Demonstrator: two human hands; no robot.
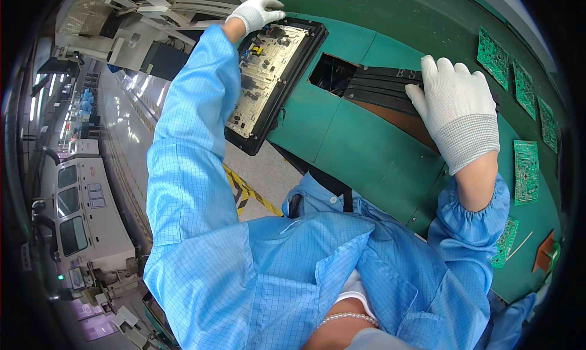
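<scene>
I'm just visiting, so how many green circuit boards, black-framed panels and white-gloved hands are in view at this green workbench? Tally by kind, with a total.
Rectangular green circuit boards: 5
Cream-coloured rectangular panel in a black frame: 1
White-gloved hands, left hand and right hand: 2
Total: 8

The left hand [257,13] and right hand [456,90] wear white knitted gloves [450,109]. The light blue coat [274,252] has a fine dark grid, gathered right cuff [483,194] and white button [333,200]; a pearly bead necklace [349,317] circles the neck.
</scene>
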